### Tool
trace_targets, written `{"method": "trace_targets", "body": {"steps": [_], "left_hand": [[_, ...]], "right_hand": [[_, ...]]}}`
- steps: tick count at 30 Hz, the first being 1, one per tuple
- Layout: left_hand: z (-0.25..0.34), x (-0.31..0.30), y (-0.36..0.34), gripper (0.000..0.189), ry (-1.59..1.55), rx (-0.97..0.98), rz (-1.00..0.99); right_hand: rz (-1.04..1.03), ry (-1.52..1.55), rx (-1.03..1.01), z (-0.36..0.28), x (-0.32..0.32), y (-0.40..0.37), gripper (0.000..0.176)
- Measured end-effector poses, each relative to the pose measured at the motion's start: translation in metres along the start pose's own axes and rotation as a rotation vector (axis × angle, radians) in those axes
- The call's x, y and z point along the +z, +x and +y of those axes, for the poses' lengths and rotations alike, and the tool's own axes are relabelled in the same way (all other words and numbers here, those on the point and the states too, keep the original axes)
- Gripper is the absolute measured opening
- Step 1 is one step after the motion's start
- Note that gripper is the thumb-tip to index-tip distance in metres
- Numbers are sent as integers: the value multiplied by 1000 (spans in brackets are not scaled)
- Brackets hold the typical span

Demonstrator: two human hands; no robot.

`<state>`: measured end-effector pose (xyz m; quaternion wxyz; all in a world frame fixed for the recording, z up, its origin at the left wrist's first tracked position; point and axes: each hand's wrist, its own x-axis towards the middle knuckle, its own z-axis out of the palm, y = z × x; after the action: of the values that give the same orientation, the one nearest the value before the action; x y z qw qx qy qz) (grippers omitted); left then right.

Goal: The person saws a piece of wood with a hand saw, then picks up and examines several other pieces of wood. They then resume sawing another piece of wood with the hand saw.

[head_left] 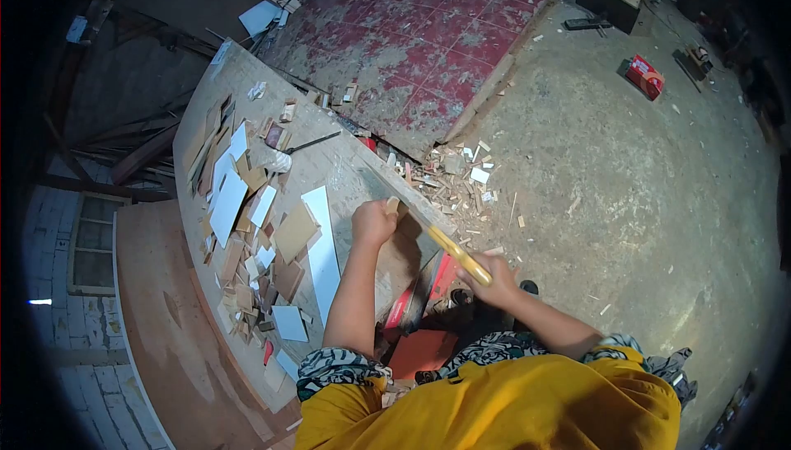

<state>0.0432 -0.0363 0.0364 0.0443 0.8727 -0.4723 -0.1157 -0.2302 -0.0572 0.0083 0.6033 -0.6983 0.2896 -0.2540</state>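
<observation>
I see the left hand closed on a small wood piece above the table; right hand wrapped round a yellow handle near the table's edge; white strip beside a brown board.

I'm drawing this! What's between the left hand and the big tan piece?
The head view shows a long white strip, then bare tabletop nearer the left hand.

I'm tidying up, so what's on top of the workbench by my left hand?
Tan and white scraps, a long white strip and a thin dark rod lie on the workbench. The overlapping scraps hide whatever is beneath them.
</observation>
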Motion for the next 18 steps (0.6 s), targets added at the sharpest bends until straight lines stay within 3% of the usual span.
{"method": "trace_targets", "body": {"steps": [4,8,13,15,18], "left_hand": [[3,3,-4,21,70,6,5],[8,-5,-4,19,80,-36,27],[7,5,-8,19,63,9,27],[8,4,-4,19,107,-17,54],[1,-1,2,19,81,-24,43]], "right_hand": [[1,-39,-31,13,19,34,23],[18,79,-8,2,2,-15,25],[20,30,84,16,19,13,24],[85,105,-34,18,23,27,23],[42,86,19,3,3,-10,25]]}}
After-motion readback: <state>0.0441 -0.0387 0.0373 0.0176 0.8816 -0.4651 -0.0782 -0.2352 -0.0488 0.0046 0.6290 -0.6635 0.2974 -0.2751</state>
